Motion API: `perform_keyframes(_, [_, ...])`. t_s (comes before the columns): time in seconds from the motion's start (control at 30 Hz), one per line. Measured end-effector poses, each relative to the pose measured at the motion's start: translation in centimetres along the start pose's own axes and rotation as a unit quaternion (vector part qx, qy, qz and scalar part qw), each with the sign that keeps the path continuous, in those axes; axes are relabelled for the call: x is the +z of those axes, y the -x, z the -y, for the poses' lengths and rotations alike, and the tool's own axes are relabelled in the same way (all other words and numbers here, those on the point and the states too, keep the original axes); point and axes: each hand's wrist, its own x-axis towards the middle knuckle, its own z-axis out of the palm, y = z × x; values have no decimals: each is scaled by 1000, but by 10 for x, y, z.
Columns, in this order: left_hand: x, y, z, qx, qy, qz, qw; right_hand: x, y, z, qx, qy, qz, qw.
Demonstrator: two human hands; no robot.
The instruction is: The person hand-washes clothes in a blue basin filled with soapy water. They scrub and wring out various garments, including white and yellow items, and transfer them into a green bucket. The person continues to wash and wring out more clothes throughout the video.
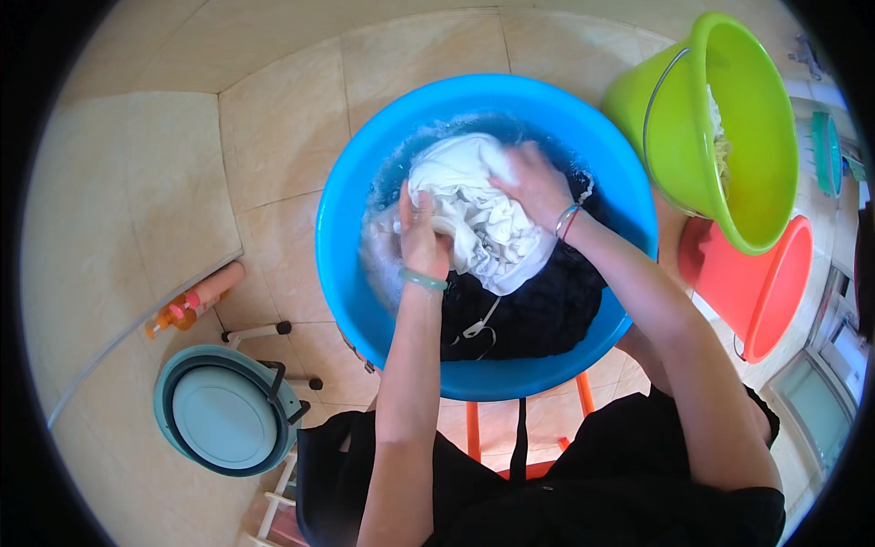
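Observation:
A bunched white cloth [478, 205], wet and folded over itself, lies in a large blue basin [336, 219]. At the cloth's left side is my left hand [422, 239], its fingers curled against the fabric, a pale green bangle on the wrist. My right hand [540, 187] grips the cloth from the upper right, its fingertips slightly blurred. Beneath the white cloth, black fabric [538, 310] with a white drawstring fills the basin's lower right part. Sudsy water [387, 260] shows along the basin's left and far sides.
Beside the basin at the right stands a tilted green bucket [656, 118] with pale cloth inside, above a red bucket [738, 283]. At the lower left are a grey-green folding basin [223, 419] and bottles [205, 290] by the wall. Orange stool legs [473, 428] show below the basin.

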Motion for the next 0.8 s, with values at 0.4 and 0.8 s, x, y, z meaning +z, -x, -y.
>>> perform_keyframes(0.4, [8,6,-8,-141,121,163,969,-11,36,62,-174,-240,17,955])
perform_keyframes(0.8, [42,57,-14,-146,226,244,932,-58,101,153,-287,-65,-186,938])
